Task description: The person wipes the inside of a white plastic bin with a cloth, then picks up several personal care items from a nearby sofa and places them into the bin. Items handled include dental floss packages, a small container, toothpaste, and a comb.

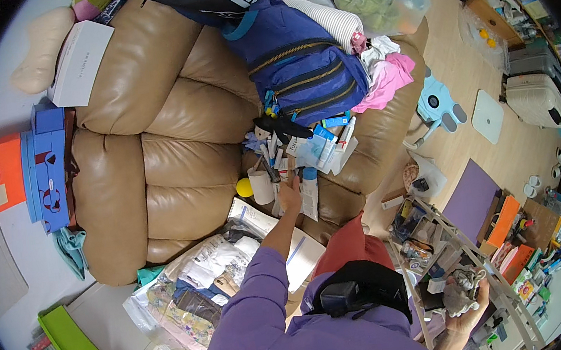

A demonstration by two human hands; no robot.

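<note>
My left hand (290, 194) reaches into a pile of small items on the brown leather sofa (191, 169); its fingertips blend with the pile, so I cannot tell whether it grips anything. Beside it lie a white paper roll (261, 186), a yellow ball (244, 187), a blue-capped container (309, 174), a white tube (347, 133) and small boxes. A dark blue zippered bag (304, 63) lies just beyond. At the lower right, my right hand (470, 314) holds a crumpled grey cloth item (460, 289) above a wheeled rack.
Clear bags of folded clothes (190, 294) and an open notebook (302, 255) lie close in front. The metal rack (500, 284) full of items stands at the right. On the floor are a purple mat (471, 195), a white scale (487, 116) and a light blue object (439, 105).
</note>
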